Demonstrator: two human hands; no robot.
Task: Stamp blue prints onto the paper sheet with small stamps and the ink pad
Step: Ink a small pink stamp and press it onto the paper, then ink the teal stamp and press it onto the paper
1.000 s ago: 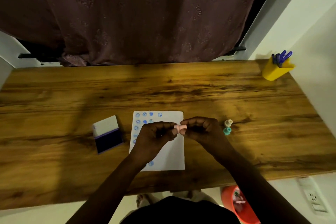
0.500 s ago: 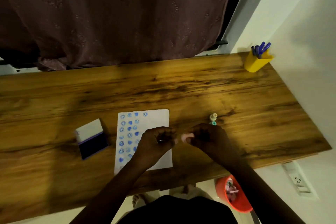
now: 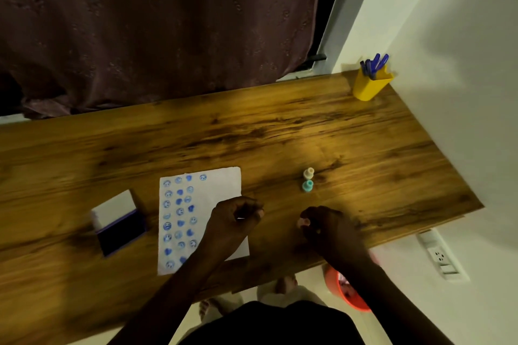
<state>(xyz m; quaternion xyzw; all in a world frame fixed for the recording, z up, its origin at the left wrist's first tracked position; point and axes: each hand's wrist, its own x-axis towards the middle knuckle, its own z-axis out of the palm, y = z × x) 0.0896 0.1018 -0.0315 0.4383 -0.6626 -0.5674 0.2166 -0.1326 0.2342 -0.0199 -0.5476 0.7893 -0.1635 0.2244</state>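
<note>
Right hand (image 3: 325,225): grip closed on a small pink stamp (image 3: 303,222), held over the worktop (image 3: 280,134), right of the paper sheet (image 3: 221,185).
Left hand (image 3: 234,218): fingers curled; contents unclear (too dark).
Ink pad (image 3: 120,228): open, left of the sheet, within reach for inking.

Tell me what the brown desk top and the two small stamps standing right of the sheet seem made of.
Brown desk top: wood or wood-look laminate, going by the printed-looking grain and soft sheen. Cream stamp and teal stamp: probably moulded plastic, being smooth, evenly coloured and matte.
</note>
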